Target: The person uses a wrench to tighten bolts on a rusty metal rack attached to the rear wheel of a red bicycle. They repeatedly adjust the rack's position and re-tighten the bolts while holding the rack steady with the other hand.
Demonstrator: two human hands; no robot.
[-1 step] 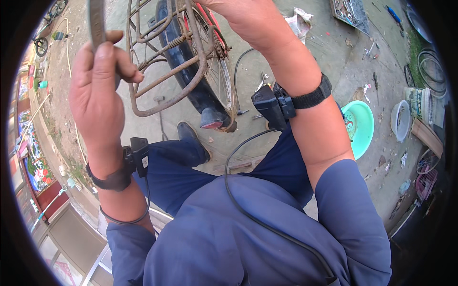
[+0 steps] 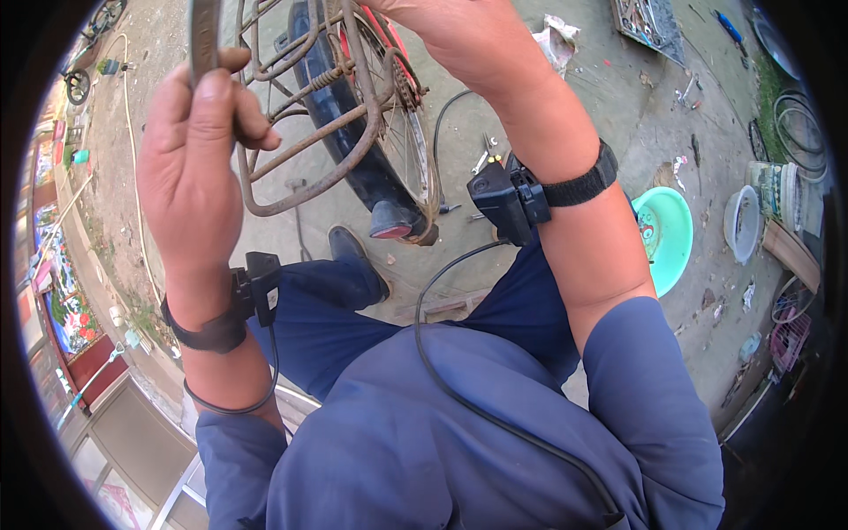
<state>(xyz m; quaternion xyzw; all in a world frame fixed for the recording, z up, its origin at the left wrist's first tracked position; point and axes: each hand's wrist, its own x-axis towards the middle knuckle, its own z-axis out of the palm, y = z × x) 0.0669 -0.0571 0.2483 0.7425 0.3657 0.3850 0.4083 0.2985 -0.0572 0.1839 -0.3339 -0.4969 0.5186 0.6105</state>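
Note:
My left hand [image 2: 196,168] is closed on a flat grey metal bar [image 2: 204,35], thumb along one side. The bar runs upward out of the picture, so its far end is hidden. Just right of this hand is the rusty tubular rear rack [image 2: 309,196] of a bicycle; I cannot tell whether they touch. Below the rack are the bicycle's black rear mudguard [image 2: 367,181] and the spoked wheel [image 2: 408,150]. My right hand [image 2: 424,22] reaches over the bicycle at the top edge. Its fingers lie beyond the picture, so what they hold does not show.
A green basin [image 2: 676,238] stands on the ground at right, near a whitish bowl [image 2: 742,225]. At upper right are a tray of tools [image 2: 652,26] and a blue-handled tool [image 2: 730,26]. A few small tools [image 2: 486,155] lie by the wheel. Black cables run from my wrist straps.
My left hand has shifted a little to the right and up with the metal bar, closer to the rack. The right forearm has barely moved.

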